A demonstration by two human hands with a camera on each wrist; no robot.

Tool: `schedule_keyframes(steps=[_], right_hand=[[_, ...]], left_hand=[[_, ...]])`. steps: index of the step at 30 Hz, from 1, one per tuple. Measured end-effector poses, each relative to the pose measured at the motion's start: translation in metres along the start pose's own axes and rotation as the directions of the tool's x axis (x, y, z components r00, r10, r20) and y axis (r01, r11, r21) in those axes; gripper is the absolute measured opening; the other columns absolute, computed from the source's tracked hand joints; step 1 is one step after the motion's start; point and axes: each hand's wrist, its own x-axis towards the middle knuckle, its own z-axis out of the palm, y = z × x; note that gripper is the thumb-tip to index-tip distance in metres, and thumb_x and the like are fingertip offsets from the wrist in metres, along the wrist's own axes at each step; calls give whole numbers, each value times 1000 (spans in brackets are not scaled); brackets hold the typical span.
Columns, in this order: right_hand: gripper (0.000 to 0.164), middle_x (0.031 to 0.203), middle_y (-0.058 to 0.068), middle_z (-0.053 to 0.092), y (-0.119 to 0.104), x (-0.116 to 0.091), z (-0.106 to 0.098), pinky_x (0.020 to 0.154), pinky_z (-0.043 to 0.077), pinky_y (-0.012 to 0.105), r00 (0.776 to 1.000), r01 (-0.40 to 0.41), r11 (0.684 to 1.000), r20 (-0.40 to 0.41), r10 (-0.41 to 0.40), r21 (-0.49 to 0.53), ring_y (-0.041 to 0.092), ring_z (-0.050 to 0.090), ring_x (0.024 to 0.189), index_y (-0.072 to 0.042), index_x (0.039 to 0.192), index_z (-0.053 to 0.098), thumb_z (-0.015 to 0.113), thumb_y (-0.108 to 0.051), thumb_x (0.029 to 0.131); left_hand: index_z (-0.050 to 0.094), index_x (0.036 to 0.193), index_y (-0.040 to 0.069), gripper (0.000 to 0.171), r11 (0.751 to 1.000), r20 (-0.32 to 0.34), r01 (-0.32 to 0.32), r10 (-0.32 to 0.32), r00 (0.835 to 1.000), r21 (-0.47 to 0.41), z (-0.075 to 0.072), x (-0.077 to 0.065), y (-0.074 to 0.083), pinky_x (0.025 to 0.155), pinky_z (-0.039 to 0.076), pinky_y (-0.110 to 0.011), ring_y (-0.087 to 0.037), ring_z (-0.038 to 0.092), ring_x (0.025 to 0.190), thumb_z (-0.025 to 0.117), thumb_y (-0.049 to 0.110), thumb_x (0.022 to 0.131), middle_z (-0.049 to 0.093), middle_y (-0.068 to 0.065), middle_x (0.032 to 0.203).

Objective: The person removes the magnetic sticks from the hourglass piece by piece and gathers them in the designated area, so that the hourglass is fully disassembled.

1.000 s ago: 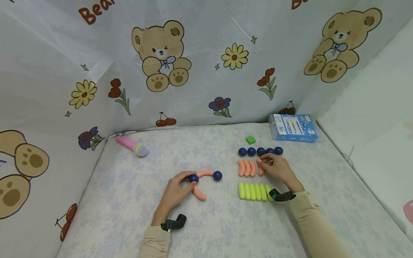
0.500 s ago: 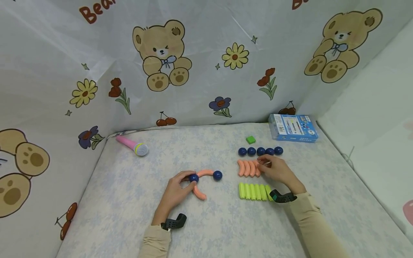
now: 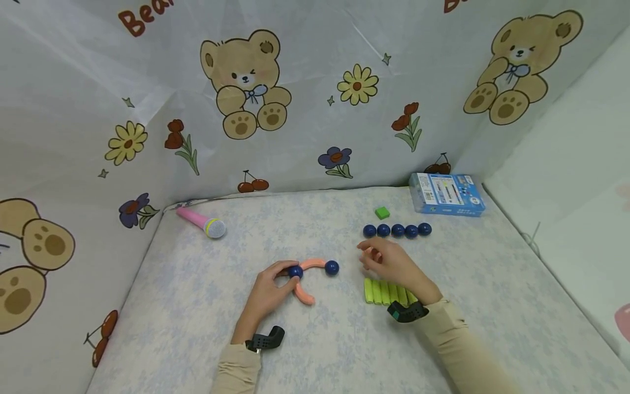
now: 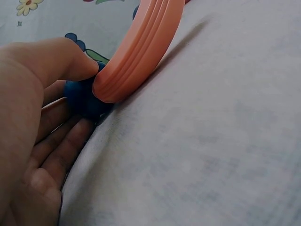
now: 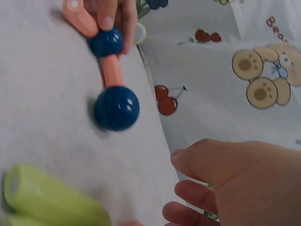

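My left hand (image 3: 266, 293) pinches a blue ball (image 3: 295, 272) between thumb and fingers. Two curved orange pieces join that ball: an upper one (image 3: 314, 264), ending in a second blue ball (image 3: 332, 267), and a lower one (image 3: 304, 296) with a free end. In the left wrist view, the thumb presses the gripped ball beside an orange piece (image 4: 141, 52). My right hand (image 3: 391, 264) hovers over the place of the loose orange pieces, mostly hiding them. In the right wrist view, its thumb and fingers stand apart with nothing seen between them.
Several blue balls (image 3: 397, 231) line up behind the right hand, with lime-green rods (image 3: 385, 293) in front of it. Farther back are a small green block (image 3: 381, 213) and a blue box (image 3: 448, 195). A pink toy microphone (image 3: 202, 222) lies at the back left.
My right hand set an orange curved piece against the others in its row, let go, and moved left over the row. The left hand stayed on its ball.
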Motion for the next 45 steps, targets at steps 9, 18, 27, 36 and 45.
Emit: schedule_keyframes(steps=[9, 18, 27, 36, 45], right_hand=[[29, 122, 8, 70, -44, 10, 44, 80, 58, 31, 978, 134, 989, 171, -121, -67, 20, 68, 97, -10, 125, 71, 73, -17, 97], [23, 114, 1, 73, -49, 9, 53, 84, 59, 34, 976, 111, 991, 194, -96, -69, 17, 68, 101, -13, 120, 74, 73, -14, 96], [23, 115, 0, 70, -49, 9, 45, 80, 56, 31, 966, 153, 983, 225, -128, -99, 15, 63, 96, -16, 118, 73, 71, -17, 95], [34, 116, 7, 69, -29, 34, 20, 72, 57, 29, 999, 44, 997, 16, -43, -60, 22, 66, 92, -6, 125, 70, 76, -18, 94], [37, 127, 14, 67, 6, 61, -3, 79, 55, 43, 995, -99, 993, -14, 99, -63, 25, 65, 90, -7, 132, 68, 74, -19, 97]], left_hand=[[71, 131, 23, 36, 999, 0, 13, -13, 1000, -31, 0, -2, 2, 103, 53, -46, -17, 67, 116, 76, 17, 96, 69, 4, 130], [70, 132, 22, 37, 999, 7, 22, -21, 1000, -34, -1, -1, 0, 105, 53, -46, -17, 66, 119, 76, 18, 96, 68, 5, 132], [70, 133, 23, 37, 999, 9, 18, -17, 1000, -29, -2, -2, 1, 104, 53, -45, -16, 66, 118, 75, 20, 97, 68, 5, 132], [70, 132, 21, 36, 1000, 11, 13, -12, 1000, -25, -3, 0, 4, 100, 56, -43, -17, 67, 114, 75, 16, 96, 68, 1, 132], [69, 134, 24, 37, 999, 23, 16, -16, 1000, -42, -3, -4, 2, 103, 54, -45, -19, 65, 119, 74, 20, 98, 67, 3, 134]])
